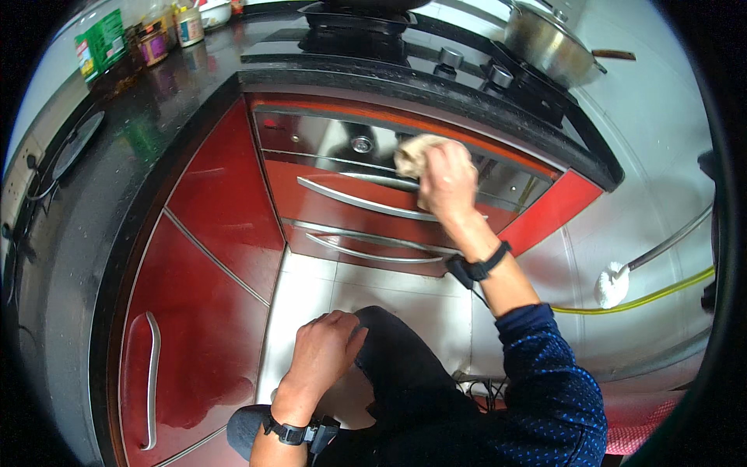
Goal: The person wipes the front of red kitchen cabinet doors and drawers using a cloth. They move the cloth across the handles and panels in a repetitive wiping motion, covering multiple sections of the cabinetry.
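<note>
My right hand [450,183] is closed on a beige cloth [416,156]. The cloth is pressed to the shiny steel front panel [315,140] of the built-in appliance below the stove, to the right of its round knob [362,145]. Under the cloth and hand runs a curved silver handle [354,204] on a red drawer front. My left hand [323,350] lies on my bent knee, holding nothing, its thumb apart from the other fingers; the fingertips are partly hidden.
Above, a black counter carries a gas stove with a steel pot [548,47] at right. Bottles and jars [152,43] stand at the far left. Red cabinet doors [194,327] flank me on the left. A white brush [612,286] and a yellow hose [646,300] are at right.
</note>
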`<control>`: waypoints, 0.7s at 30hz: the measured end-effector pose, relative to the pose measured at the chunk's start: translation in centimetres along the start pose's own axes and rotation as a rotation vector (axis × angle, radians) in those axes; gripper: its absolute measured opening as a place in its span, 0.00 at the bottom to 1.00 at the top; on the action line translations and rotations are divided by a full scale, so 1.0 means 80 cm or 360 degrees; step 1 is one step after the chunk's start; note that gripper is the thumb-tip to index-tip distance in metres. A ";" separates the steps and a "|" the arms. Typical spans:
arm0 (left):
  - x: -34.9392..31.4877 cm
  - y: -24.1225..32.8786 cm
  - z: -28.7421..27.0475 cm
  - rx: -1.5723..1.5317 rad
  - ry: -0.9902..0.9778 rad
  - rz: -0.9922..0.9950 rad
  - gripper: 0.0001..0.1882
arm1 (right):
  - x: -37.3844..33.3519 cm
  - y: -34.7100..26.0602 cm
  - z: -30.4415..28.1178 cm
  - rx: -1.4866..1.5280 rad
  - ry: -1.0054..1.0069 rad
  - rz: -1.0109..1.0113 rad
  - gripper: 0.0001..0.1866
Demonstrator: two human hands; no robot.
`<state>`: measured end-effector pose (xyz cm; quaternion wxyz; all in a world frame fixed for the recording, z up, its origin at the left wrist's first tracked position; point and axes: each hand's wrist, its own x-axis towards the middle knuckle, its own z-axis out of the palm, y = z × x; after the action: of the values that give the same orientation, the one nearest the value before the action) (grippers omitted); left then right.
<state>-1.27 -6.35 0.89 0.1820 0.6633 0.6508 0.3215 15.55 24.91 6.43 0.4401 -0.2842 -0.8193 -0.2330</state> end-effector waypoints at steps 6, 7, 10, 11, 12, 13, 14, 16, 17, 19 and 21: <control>0.003 0.003 -0.002 0.0034 -0.0066 -0.0006 0.09 | -0.009 -0.029 0.007 -0.0044 -0.0470 -0.0245 0.12; 0.000 0.003 -0.003 0.0038 -0.0022 0.0009 0.09 | -0.006 -0.028 -0.001 -0.0026 -0.0336 -0.0203 0.13; -0.004 0.002 -0.005 -0.0029 0.0035 -0.0004 0.09 | 0.015 -0.024 -0.011 0.0058 0.0085 -0.0119 0.18; -0.003 0.002 -0.005 -0.0023 -0.0011 -0.0026 0.09 | 0.024 -0.027 -0.005 0.0023 0.0005 -0.0068 0.19; -0.002 0.003 -0.004 -0.0009 -0.0009 -0.0028 0.09 | 0.031 -0.029 0.004 0.0013 -0.0064 -0.0048 0.20; 0.000 0.003 -0.003 0.0005 -0.0014 -0.0020 0.09 | 0.031 -0.033 0.016 -0.0019 0.0085 -0.0088 0.18; 0.003 0.004 0.000 0.0012 -0.0031 -0.0015 0.09 | 0.029 -0.039 0.033 -0.0058 -0.0028 -0.0223 0.16; 0.006 0.006 0.003 0.0017 -0.0057 -0.0007 0.08 | 0.002 -0.040 0.058 0.0020 -0.0121 -0.0265 0.12; 0.007 0.007 0.004 0.0021 -0.0077 -0.0024 0.08 | -0.020 -0.034 0.065 0.0012 -0.0119 -0.0257 0.10; 0.007 0.007 0.005 0.0040 -0.0053 -0.0040 0.09 | -0.068 -0.006 0.054 -0.0026 -0.0225 -0.0225 0.10; 0.007 0.006 0.003 0.0022 -0.0041 -0.0041 0.09 | -0.098 0.038 0.025 -0.0038 -0.0249 -0.0191 0.09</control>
<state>-0.79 -5.81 1.11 0.1898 0.6601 0.6592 0.3060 19.94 26.33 -0.83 0.3565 -0.2571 -0.8640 -0.2457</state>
